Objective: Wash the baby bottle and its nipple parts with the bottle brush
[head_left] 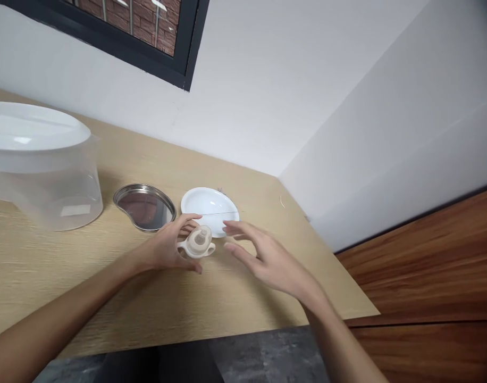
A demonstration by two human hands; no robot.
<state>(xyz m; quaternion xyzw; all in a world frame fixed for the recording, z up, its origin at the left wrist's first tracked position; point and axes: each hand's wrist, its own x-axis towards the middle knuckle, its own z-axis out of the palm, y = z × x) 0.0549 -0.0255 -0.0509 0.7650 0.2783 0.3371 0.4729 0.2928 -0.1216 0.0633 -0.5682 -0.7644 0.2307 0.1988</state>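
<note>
Left hand (pixel 161 250) clamped on a sippy-cup top (pixel 199 242), right hand (pixel 267 260) open just beside it

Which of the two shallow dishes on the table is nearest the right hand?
The round white plate, just beyond the fingers of the right hand; the steel kidney dish lies farther left, past the left hand.

White plate (pixel 209 205) and steel dish (pixel 144 207) seemingly block the hands (pixel 167 247) (pixel 271 260).
</note>
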